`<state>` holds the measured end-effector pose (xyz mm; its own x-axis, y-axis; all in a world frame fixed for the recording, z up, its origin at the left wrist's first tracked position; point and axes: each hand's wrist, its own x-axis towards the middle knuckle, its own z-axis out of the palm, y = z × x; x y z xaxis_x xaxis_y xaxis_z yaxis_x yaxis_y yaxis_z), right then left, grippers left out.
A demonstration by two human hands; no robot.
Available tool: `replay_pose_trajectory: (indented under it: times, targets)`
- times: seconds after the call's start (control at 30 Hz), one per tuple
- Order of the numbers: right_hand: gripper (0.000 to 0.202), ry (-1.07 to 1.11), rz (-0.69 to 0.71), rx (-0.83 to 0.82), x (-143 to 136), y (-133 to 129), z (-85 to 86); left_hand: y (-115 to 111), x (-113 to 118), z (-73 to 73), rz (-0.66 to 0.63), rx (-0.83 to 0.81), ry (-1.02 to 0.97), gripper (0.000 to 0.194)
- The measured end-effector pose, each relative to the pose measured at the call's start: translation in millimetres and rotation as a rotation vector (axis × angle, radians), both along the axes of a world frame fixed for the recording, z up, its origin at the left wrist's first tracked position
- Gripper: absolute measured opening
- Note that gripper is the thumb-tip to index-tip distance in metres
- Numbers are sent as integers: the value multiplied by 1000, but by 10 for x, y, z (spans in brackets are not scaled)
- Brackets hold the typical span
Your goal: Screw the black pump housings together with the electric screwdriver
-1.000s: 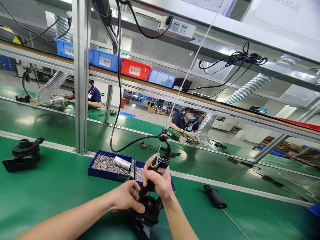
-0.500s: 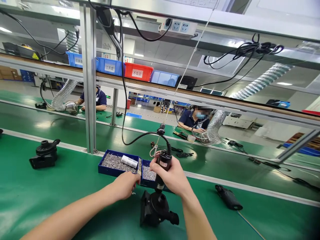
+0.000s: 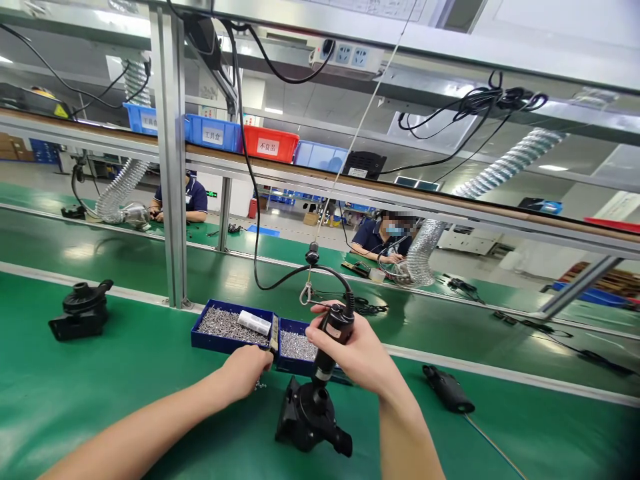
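Over there a blue screw tray [image 3: 215, 342] sits at eleven o'clock from the black housing [image 3: 311, 415], a second tray [image 3: 294, 365] of small hardware at twelve, left hand [image 3: 245, 371] bunched, contents unclear, right hand [image 3: 364, 353] gripping a tilted driver [image 3: 326, 360].

Left fingers [image 3: 267, 361] partly hidden

Corded black screwdriver [image 3: 328, 350] leaned slightly, lower end at black housing [image 3: 311, 415]. Housing sat near on green bench [image 3: 215, 440], spout toward right. Small shiny pieces [image 3: 261, 385] lay loose, left.
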<state>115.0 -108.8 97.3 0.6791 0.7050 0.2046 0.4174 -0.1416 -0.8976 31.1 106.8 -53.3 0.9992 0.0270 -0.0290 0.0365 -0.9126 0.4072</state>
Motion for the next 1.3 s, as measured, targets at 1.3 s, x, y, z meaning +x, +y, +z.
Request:
replay_pose_trajectory:
  times: [1.3]
  targets:
    - [44,-60,-263,430,-208,116,13,-628,143,-275,533,-1267,261,65]
